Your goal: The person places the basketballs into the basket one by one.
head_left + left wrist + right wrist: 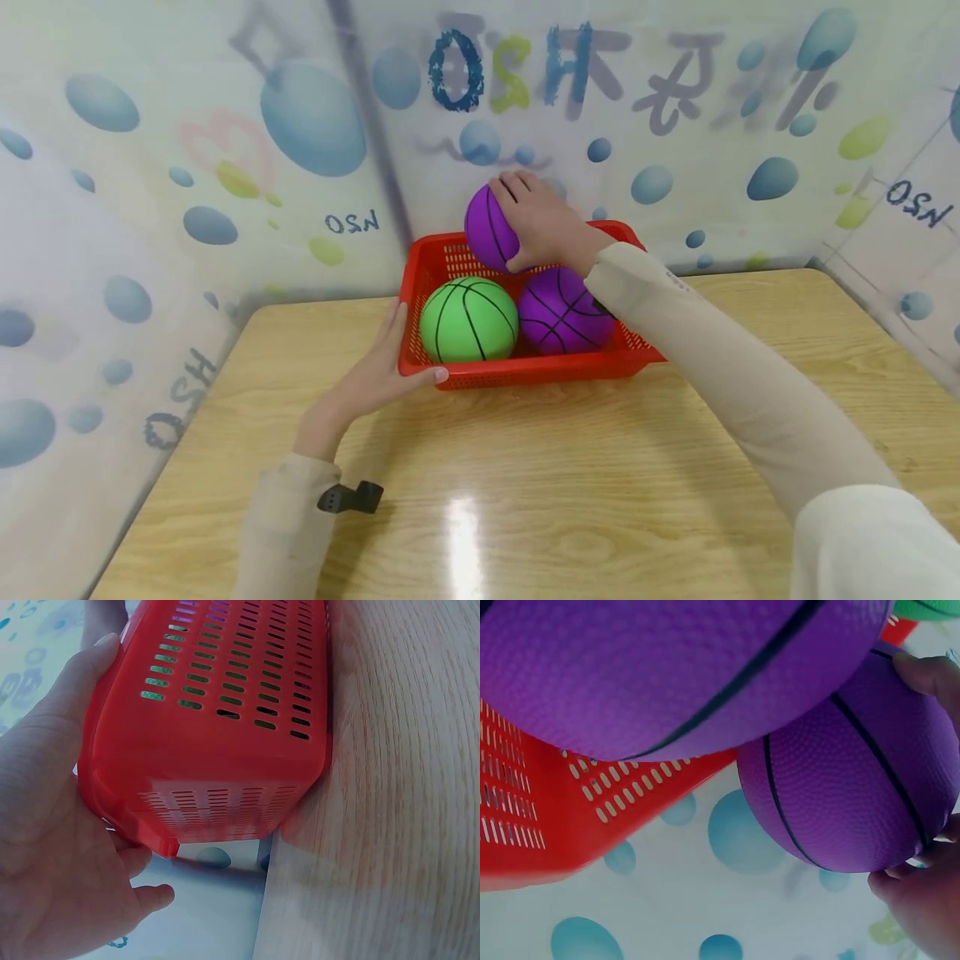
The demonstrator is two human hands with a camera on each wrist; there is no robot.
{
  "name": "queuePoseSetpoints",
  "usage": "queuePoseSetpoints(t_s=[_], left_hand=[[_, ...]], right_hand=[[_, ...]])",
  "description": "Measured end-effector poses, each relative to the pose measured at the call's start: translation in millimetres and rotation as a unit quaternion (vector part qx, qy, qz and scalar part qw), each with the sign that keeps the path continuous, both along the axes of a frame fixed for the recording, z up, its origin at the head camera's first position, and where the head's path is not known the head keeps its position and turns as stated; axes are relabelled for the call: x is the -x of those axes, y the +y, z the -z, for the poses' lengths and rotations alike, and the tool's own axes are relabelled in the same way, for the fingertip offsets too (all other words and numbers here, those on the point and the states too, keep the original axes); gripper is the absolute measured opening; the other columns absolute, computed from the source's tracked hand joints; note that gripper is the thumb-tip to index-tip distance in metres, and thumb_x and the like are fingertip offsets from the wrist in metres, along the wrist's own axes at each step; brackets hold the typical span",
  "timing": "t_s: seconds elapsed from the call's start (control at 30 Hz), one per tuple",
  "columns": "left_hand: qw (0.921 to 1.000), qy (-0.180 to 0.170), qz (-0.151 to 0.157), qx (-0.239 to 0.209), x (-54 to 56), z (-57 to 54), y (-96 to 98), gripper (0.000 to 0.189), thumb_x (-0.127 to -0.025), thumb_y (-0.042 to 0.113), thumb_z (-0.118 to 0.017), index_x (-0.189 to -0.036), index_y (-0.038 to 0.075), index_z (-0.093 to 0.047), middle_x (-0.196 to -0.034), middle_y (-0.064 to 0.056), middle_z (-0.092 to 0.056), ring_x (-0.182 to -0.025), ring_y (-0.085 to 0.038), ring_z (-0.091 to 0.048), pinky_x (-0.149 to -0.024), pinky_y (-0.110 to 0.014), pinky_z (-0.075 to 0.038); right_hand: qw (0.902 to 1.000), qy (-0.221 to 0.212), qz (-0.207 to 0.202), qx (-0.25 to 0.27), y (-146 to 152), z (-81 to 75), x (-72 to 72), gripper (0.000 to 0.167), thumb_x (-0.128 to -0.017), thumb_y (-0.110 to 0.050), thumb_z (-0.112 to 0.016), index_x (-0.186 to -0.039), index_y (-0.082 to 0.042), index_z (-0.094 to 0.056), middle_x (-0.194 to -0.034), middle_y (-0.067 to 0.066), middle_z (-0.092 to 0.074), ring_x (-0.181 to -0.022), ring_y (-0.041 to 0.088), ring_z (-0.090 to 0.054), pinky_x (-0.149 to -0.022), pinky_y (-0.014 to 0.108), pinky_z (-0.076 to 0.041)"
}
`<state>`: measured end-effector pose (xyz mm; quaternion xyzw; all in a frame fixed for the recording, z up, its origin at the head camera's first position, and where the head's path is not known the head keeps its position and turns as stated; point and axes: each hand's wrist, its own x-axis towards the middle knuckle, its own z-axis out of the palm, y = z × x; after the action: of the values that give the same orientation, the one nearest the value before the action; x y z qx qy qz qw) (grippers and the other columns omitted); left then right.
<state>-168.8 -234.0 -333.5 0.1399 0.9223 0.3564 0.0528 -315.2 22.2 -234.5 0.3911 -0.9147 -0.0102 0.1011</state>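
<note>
My right hand [542,221] grips a purple basketball [487,233] at the back of the red plastic basket [536,369], its fingers spread over the ball's top and right side. In the right wrist view, the fingers and thumb wrap this held ball [847,780]. Inside the basket, a green basketball [468,321] sits at the left and a second purple basketball [566,312] at the right. My left hand [378,371] holds the basket's front left corner, thumb along the front rim and fingers along the left side. In the left wrist view, the lower fingers stick out past the rim.
The basket stands toward the back of a light wooden table [525,467]. Close behind it is a pale wall covering [300,208] printed with blue drops and letters, which also runs along the left side. A black strap [351,497] is on the left wrist.
</note>
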Motion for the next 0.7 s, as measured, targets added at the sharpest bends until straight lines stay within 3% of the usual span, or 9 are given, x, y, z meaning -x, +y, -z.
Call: queuePoseSetpoints(t_s=[0.13,0.33,0.5,0.7], left_hand=[[1.0,-0.001,0.001,0.0,0.5,0.0,1.7,0.114,-0.076,0.056,-0.068,-0.149,0.016,0.01,-0.152,0.002,0.019,-0.139,-0.028,-0.001,-0.104,-0.053,-0.026],[1.0,0.004,0.006,0.006,6.6,-1.9,1.3,0.113,-0.077,0.056,-0.067,-0.149,0.017,0.011,-0.152,0.003,0.02,-0.139,-0.027,-0.001,-0.106,-0.052,-0.023],[0.9999,0.005,0.007,0.006,8.1,1.0,-1.6,0.113,-0.077,0.055,-0.068,-0.149,0.017,0.011,-0.152,0.002,0.02,-0.139,-0.028,0.0,-0.105,-0.053,-0.023],[0.9999,0.013,0.011,0.001,8.8,3.2,-1.2,0.113,-0.077,0.054,-0.068,-0.149,0.017,0.01,-0.153,0.0,0.018,-0.14,-0.026,0.001,-0.104,-0.054,-0.025]], right_hand=[[0.9999,0.009,-0.003,-0.014,-1.0,3.4,-7.0,0.103,-0.073,-0.042,-0.074,-0.144,0.008,-0.018,-0.145,0.026,-0.022,-0.133,0.04,-0.017,-0.108,0.047,-0.021],[0.9998,-0.012,-0.013,0.009,-1.9,2.1,-17.4,0.094,-0.077,-0.032,-0.076,-0.143,0.008,-0.022,-0.145,0.025,-0.023,-0.133,0.038,-0.018,-0.109,0.044,-0.019],[0.998,-0.036,-0.029,0.044,0.3,0.3,-21.9,0.083,-0.085,-0.03,-0.068,-0.143,0.008,-0.023,-0.147,0.024,-0.022,-0.136,0.036,-0.016,-0.111,0.043,-0.015],[0.9922,-0.071,0.001,0.102,30.7,-4.3,-34.1,0.078,-0.091,-0.037,-0.057,-0.145,0.005,-0.019,-0.149,0.022,-0.017,-0.138,0.035,-0.011,-0.111,0.045,-0.014]])
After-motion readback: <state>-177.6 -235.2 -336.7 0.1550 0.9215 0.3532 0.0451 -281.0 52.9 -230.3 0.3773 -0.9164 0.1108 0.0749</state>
